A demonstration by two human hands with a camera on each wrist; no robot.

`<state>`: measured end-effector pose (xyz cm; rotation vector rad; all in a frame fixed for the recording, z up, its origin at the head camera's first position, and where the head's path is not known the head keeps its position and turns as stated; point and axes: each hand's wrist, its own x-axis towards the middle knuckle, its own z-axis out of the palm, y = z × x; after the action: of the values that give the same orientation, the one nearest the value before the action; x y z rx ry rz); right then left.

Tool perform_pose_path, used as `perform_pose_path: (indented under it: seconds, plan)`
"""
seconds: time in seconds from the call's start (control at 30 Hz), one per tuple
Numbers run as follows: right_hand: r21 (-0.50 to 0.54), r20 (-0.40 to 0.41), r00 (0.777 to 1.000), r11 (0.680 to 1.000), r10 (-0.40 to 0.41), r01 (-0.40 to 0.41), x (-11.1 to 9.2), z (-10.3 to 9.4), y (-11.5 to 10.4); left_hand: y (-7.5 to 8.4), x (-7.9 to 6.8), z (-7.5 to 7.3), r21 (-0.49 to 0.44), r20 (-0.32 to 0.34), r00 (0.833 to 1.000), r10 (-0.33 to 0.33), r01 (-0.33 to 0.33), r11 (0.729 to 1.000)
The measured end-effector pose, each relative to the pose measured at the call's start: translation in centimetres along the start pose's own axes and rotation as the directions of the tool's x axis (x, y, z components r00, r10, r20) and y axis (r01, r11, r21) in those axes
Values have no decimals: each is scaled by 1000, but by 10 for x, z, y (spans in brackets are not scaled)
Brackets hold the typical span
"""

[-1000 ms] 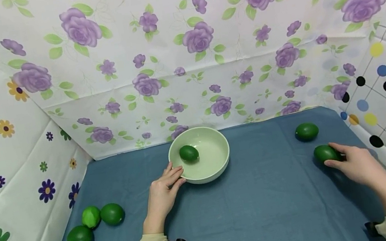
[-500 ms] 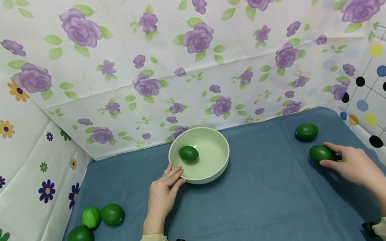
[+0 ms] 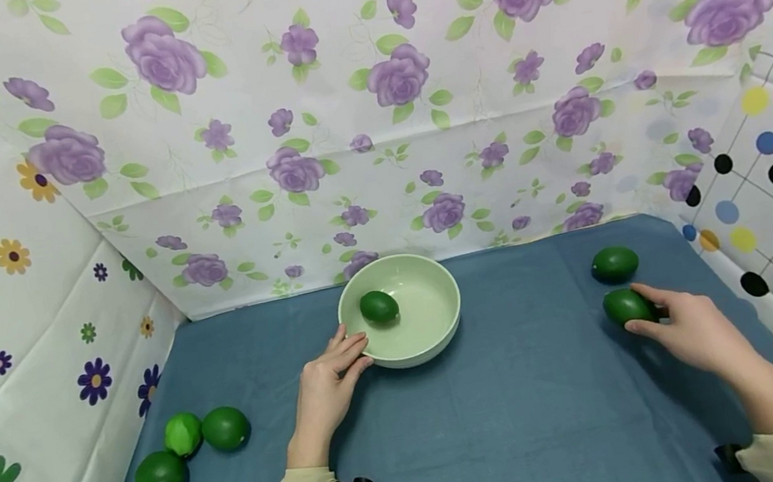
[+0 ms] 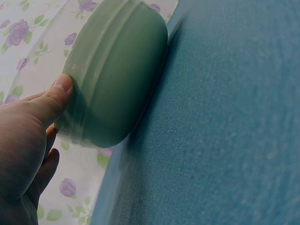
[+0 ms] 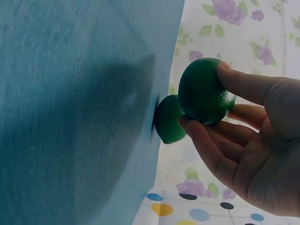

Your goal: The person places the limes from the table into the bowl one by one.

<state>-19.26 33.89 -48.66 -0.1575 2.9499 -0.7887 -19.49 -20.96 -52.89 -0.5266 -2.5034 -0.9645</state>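
Moved left since a second ago, with a dark green fruit [image 3: 626, 308] clamped in the fingers of the right hand [image 3: 692, 329] above the blue cloth [image 3: 521, 422]. At near left, three loose fruits [image 3: 226, 429], grouped. Farther on, with fingers of the left hand [image 3: 324, 386] pinching the near-left rim of a pale bowl [image 3: 429, 318], a second fruit [image 3: 378, 307] inside. At far right, a lone fruit [image 3: 614, 264].

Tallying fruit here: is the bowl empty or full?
Neither: one green fruit lies in the bowl, most of whose inside shows bare.

Pale green bowl [image 3: 428, 310], dark green fruits [image 3: 625, 307], blue tablecloth [image 3: 513, 415], purple-flowered backdrop [image 3: 351, 112]
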Motion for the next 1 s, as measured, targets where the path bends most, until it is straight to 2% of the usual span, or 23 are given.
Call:
perform_pose_path:
  seconds: [1.0]
  plan:
    - [44,20,996,995,-88,87,0,7,-39,1,0,-1,-5,3,1000,-6,6,1000]
